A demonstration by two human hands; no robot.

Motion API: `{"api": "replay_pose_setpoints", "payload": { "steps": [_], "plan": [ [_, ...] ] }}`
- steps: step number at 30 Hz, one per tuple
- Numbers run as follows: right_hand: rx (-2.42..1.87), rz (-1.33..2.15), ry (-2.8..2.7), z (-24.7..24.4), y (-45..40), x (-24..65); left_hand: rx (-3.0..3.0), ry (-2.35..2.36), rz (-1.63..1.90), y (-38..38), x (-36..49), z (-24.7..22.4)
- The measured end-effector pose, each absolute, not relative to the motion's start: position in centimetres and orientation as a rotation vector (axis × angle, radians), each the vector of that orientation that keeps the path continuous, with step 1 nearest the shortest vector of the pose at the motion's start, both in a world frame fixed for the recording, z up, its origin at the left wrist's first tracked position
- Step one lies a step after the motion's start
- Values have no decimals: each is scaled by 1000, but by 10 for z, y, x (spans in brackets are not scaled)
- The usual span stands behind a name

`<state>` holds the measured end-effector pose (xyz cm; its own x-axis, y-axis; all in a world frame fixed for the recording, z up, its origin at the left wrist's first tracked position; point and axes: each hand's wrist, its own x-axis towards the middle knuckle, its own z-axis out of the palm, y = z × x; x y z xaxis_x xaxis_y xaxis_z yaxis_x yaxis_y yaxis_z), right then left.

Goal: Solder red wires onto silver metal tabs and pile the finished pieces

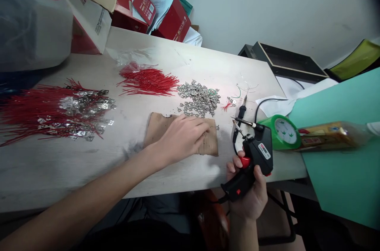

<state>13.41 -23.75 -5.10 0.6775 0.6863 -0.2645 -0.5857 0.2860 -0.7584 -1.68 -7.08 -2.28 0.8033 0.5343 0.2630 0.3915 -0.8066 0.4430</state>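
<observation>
My right hand (pixel 251 197) is wrapped around the grip of a black soldering gun (pixel 257 150) with a red trigger. Its metal tip points left, above the table. My left hand (pixel 185 136) rests over a piece of brown cardboard (pixel 157 130), fingers bent together near its right side. Something small and shiny shows by the fingertips, too small to name. Just beyond the cardboard lies a pile of small metal tabs (pixel 198 98). A bundle of short red wires (pixel 148 81) lies behind it. At the left is a heap of red wires with metal tabs on their ends (pixel 74 110).
A pencil-type soldering iron (pixel 242 110) lies behind the gun. Right of it sit a green tape roll (pixel 286 131) and a clear bottle-like container (pixel 329 136). Red boxes of papers (pixel 175 19) line the wall. A large plastic bag (pixel 35 25) stands back left.
</observation>
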Motion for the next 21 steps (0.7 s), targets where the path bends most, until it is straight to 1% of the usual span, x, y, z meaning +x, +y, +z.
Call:
{"api": "replay_pose_setpoints", "payload": {
  "steps": [21],
  "plan": [
    [-942, 840, -115, -52, -237, 135, 2541, 719, 696, -72, -8, -30]
  ]
}}
